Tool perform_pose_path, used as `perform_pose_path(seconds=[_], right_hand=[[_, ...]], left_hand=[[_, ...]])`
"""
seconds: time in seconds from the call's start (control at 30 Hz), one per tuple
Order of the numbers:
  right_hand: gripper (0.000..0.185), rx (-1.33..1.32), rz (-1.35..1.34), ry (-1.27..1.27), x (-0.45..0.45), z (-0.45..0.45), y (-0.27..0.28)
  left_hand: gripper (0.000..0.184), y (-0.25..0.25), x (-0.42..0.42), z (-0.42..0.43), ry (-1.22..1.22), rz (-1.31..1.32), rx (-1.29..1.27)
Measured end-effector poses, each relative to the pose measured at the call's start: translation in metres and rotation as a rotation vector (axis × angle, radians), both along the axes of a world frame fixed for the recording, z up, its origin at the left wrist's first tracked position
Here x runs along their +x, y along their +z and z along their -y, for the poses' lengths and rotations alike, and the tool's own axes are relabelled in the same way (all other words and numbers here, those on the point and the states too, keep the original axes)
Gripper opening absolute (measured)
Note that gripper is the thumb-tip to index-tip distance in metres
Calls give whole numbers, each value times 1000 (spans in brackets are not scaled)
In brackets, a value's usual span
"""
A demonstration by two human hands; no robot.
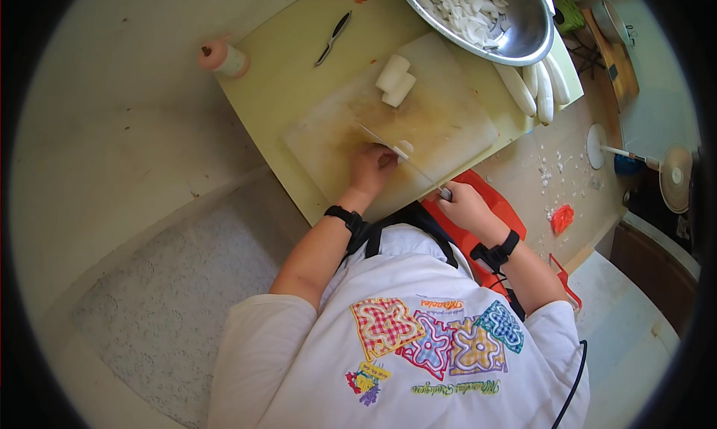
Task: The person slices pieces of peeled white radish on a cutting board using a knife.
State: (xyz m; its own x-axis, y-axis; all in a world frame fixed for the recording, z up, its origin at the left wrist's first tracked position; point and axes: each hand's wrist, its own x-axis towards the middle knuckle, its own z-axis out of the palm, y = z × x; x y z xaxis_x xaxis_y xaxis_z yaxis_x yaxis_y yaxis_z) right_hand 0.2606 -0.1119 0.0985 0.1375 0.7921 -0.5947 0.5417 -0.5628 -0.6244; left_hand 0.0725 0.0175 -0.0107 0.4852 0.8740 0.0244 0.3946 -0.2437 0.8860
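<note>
My right hand (pixel 464 205) is closed round the handle of a kitchen knife (pixel 423 175), whose thin blade slants up and left over the cutting board (pixel 325 134). The fingers of my left hand (pixel 370 168) curl down onto a white radish piece (pixel 399 153) beside the blade; much of it is hidden under them. A pale slice (pixel 405 146) lies against the blade's far side. Farther back on the board rest two short peeled radish chunks (pixel 398 79), side by side.
A steel bowl (pixel 544 33) of white slices (pixel 467 11) stands at the table's far right. Several long white radishes (pixel 544 93) lie beside it near the edge. A peeler (pixel 333 38) and a pink-topped bottle (pixel 224 58) are at left. A red stool (pixel 500 212) is below; a fan (pixel 674 176) stands right.
</note>
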Motion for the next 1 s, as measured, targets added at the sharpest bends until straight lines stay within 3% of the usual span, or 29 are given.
perform_pose_path(seconds=[0.37, 0.67, 0.77, 1.0], right_hand=[[22, -50, 14, 22, -22, -42, -6], [21, 40, -22, -47, -5, 9, 6], [18, -174, 6, -52, 9, 31, 12], [18, -207, 30, -24, 15, 29, -6]], left_hand=[[11, 2, 2, -3, -9, -20, 16], [10, 1, 3, -1, 12, 17, 14], [11, -3, 1, 0, 22, 3, -35], [12, 5, -2, -3, -33, -71, 159]])
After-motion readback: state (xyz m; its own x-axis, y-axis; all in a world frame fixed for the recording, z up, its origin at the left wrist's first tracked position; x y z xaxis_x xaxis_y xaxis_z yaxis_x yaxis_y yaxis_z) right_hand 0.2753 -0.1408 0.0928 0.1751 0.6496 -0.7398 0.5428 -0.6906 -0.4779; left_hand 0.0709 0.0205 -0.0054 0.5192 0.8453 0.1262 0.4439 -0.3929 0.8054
